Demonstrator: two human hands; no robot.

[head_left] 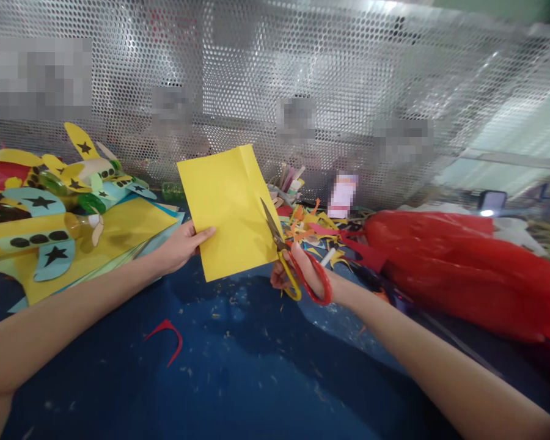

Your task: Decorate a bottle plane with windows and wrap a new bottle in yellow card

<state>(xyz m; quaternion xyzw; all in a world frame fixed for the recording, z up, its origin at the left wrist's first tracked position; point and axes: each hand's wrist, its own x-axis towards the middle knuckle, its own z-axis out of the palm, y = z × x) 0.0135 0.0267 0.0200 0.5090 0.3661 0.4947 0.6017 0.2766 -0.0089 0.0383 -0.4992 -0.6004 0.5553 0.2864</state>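
Note:
My left hand [183,245] pinches the lower left edge of a yellow paper sheet [231,214], thumb on top. The sheet is tilted and has a crease near its right side. My right hand [305,269] holds scissors [294,276] with one red and one yellow handle loop. Their blades point up and to the left, over the sheet's right edge. Some fingers of my right hand are hidden behind the scissors and the paper.
Paper-decorated bottles [41,235] lie at the left on coloured sheets. Paper scraps [318,223], a phone [343,197] and a red plastic bag [449,269] are at the right. One red scrap [176,336] lies in front on the blue surface [238,379]. Perforated metal [238,73] stands behind.

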